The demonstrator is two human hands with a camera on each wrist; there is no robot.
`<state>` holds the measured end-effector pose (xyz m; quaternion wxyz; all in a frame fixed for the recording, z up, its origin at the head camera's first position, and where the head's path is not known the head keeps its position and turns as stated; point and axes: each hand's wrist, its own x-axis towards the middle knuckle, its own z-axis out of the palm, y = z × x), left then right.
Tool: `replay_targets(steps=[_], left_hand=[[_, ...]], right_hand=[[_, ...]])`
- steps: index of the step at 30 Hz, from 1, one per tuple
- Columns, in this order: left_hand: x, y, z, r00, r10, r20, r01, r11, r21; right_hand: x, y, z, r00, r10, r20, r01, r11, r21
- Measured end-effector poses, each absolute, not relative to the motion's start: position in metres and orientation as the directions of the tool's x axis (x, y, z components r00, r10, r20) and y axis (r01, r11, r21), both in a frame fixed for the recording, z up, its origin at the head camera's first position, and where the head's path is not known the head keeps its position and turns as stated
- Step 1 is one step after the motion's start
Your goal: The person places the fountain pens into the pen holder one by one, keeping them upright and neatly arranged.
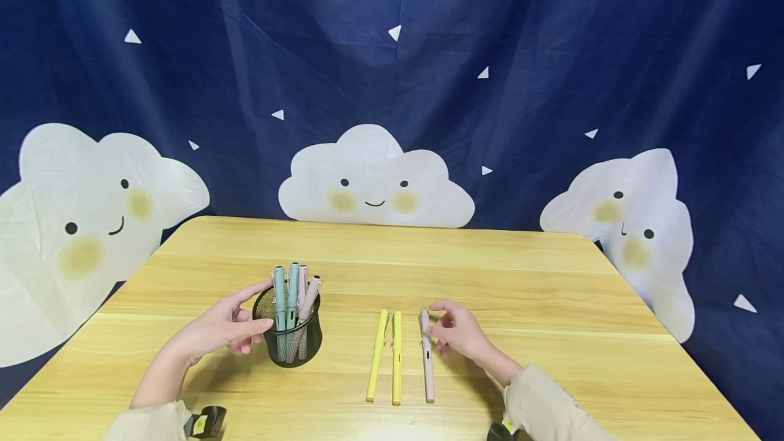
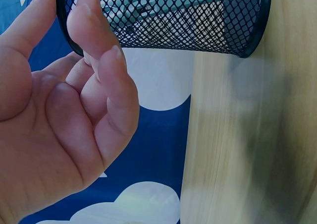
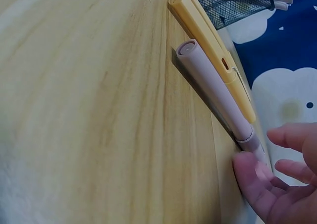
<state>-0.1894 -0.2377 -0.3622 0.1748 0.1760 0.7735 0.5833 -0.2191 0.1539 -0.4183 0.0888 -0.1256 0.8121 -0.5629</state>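
A black mesh pen holder (image 1: 312,342) stands upright at the left with several pens in it, teal pens (image 1: 280,298) and pale lilac-grey ones (image 1: 309,298). My left hand (image 1: 223,322) holds its left side near the rim, index finger behind and thumb in front. In the left wrist view the fingers (image 2: 116,95) overlap the holder's mesh (image 2: 178,26). A lilac pen (image 1: 428,366) lies on the table, its capped end pointing away. Beside that cap is my right hand (image 1: 462,335), thumb right at the pen and fingers parted. Two yellow pens (image 1: 378,356) lie left of it.
The wooden table (image 1: 551,318) runs back to a dark blue curtain (image 1: 343,39) with white clouds. A black wrist-camera mount (image 1: 208,420) sits by the left sleeve, another (image 1: 502,431) by the right.
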Motion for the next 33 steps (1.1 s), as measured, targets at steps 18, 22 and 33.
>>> replay_targets(steps=[18,22,33], left_hand=[[-0.190,-0.238,-0.364,-0.875,0.481,-0.061,0.069,0.248,0.966],[-0.190,-0.238,-0.364,-0.872,0.486,-0.059,0.071,0.243,0.967],[-0.190,-0.239,-0.364,-0.873,0.483,-0.070,0.058,0.244,0.968]], right_hand=[[-0.219,0.151,-0.417,-0.918,-0.369,-0.147,0.020,0.325,-0.945],[-0.218,0.148,-0.417,-0.921,-0.346,-0.181,0.059,0.335,-0.940],[-0.219,0.144,-0.417,-0.926,-0.327,-0.187,0.041,0.406,-0.913]])
